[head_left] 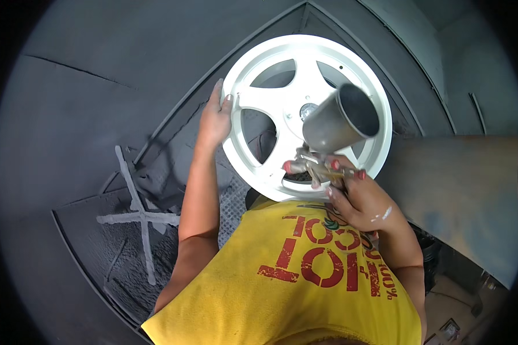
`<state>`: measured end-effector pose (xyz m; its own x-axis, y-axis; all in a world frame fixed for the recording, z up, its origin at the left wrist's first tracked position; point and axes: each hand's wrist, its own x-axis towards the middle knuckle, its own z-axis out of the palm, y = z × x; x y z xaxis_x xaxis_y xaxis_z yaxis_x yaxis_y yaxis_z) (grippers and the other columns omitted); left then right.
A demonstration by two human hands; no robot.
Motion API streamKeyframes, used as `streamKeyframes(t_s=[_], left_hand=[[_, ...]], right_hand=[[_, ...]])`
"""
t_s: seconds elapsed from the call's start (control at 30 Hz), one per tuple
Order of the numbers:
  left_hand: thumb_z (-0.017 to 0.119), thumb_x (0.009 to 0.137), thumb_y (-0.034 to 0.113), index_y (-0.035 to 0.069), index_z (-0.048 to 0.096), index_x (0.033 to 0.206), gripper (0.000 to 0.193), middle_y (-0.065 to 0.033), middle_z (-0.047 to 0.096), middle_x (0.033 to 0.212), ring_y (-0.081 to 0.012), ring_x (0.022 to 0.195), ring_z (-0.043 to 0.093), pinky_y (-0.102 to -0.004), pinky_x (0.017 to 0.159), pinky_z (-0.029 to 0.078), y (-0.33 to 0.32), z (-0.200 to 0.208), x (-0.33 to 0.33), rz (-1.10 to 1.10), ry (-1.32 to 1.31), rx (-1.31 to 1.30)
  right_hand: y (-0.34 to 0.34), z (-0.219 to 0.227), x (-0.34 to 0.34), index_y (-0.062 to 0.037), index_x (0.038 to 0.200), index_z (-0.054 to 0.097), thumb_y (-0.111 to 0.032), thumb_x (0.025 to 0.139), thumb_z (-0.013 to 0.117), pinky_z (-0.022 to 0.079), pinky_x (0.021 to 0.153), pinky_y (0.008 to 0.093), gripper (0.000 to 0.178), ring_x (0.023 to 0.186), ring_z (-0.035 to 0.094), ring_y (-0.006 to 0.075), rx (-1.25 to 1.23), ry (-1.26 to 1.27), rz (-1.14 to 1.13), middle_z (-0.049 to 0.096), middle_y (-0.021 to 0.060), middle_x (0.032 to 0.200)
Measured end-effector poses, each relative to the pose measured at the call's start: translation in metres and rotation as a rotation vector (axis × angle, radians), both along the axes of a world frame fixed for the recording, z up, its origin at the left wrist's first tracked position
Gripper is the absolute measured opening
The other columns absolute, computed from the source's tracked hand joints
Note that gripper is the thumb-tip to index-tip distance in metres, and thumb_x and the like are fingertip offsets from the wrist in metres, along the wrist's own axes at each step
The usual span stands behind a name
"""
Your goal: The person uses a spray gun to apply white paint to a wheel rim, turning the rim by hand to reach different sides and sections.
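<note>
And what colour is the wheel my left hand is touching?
The wheel is white, best seen in the head view.

Smooth, satiny wheel (pixel 291 124); dull metal spray-gun cup (pixel 331 123); rough, crusted cross (pixel 145 218) at eight o'clock; matt cloth shirt (pixel 259 310).

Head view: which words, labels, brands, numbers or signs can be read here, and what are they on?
Yellow shirt: large red lettering, smaller red print toward the right; wording not copied out here.
White wheel: no readable text; any marking on its centre cap is too small.
Spray gun: no readable text.
</note>
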<state>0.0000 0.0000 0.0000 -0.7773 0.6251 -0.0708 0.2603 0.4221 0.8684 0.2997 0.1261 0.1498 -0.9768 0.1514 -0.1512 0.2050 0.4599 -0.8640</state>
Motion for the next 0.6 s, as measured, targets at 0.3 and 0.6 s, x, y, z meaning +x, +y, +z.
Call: streamKeyframes(t_s=[0.3,0.6], left_hand=[[0.043,0.106,0.032,0.001,0.034,0.151,0.056,-0.0197,0.049,0.145,-0.0294,0.128,0.052,-0.0424,0.108,0.041,-0.04,-0.014,0.0,0.141,-0.538,0.431],[0.054,0.091,0.065,0.005,0.041,0.149,0.084,-0.017,0.047,0.148,-0.033,0.13,0.048,-0.0451,0.101,0.042,-0.265,-0.272,0.183,0.186,-1.202,-0.648]], right_hand=[[0.063,0.004,0.03,0.0039,0.128,0.047,-0.001,0.094,0.051,0.047,0.089,0.0462,0.035,0.098,0.061,0.0439,0.452,0.209,-0.677,0.061,0.025,0.11],[0.031,-0.034,0.167,0.0007,0.129,0.046,0.001,0.095,0.046,0.046,0.073,0.0337,0.033,0.079,0.058,0.0209,0.222,-0.157,-0.777,0.062,0.0124,0.099]])
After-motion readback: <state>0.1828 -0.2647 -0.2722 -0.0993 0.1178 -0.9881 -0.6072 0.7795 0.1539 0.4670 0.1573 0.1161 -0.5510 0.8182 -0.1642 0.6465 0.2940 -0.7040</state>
